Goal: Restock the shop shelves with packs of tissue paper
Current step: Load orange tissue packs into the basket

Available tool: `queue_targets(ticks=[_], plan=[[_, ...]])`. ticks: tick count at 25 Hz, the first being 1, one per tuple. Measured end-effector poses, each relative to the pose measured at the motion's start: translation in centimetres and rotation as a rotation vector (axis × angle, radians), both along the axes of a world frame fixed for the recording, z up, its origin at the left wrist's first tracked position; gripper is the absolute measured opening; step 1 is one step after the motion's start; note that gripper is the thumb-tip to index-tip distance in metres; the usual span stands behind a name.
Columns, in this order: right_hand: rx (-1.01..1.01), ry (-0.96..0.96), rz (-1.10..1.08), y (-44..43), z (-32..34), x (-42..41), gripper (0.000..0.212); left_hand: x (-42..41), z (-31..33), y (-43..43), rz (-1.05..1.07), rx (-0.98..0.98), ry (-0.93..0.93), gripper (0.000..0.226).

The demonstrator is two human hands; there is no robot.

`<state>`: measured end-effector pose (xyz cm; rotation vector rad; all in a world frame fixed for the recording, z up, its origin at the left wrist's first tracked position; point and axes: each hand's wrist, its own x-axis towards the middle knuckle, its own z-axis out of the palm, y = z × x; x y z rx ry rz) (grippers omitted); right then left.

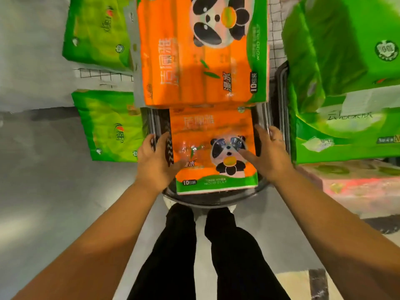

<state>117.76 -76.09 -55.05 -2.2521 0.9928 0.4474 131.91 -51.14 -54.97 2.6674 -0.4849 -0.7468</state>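
Two hands frame the job: my left hand [155,161] and right hand [266,154] clasp the orange pack [214,148], which lies flat inside the black basket [207,200]. Each hand is spread wide, thumb on the printed face and fingers tucked down the pack's side against the basket wall. It has not been lifted out.

A second orange pack [194,57] sits at the basket's far end, its near edge overlapping the one I hold. Left of the basket lie green packs [110,126] on the floor; right of the basket stands a larger green pack [346,72].

I judge two risks. The glossy film could slip through my thumbs if I lift by the edges alone. The overlapping pack could also drag or tip as I pull mine free.

On the held pack's green band I read "WOOD PULP", with "10" in a dark badge, beside a panda picture and large white Chinese characters. The larger green pack's lettering is too blurred to read.
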Motion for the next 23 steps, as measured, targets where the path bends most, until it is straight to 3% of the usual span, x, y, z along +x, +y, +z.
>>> queue_targets(ticks=[2,5,10,14,18,23], plan=[[-0.031,0.013,-0.022,-0.8,-3.2,0.3,0.090,0.3,-3.4,-0.1,0.054,-0.003,-0.006,0.096],[-0.072,0.063,-0.061,-1.2,-6.5,0.5,0.102,0.7,-6.8,0.0,0.204,-0.038,0.162,0.106],[-0.141,0.040,-0.135,-0.6,-8.2,0.9,0.115,1.7,-9.0,0.3,0.292,-0.124,0.259,0.111],[-0.130,-0.017,-0.190,0.2,-7.9,0.6,0.115,3.4,-9.1,1.0,0.248,-0.120,0.229,0.113],[0.080,-0.123,-0.260,-0.1,-8.3,0.2,0.108,5.3,-9.0,2.0,0.195,-0.109,0.212,0.111],[0.158,-0.224,-0.207,-1.6,-9.6,0.4,0.114,7.9,-10.1,2.6,0.074,-0.225,0.159,0.103]])
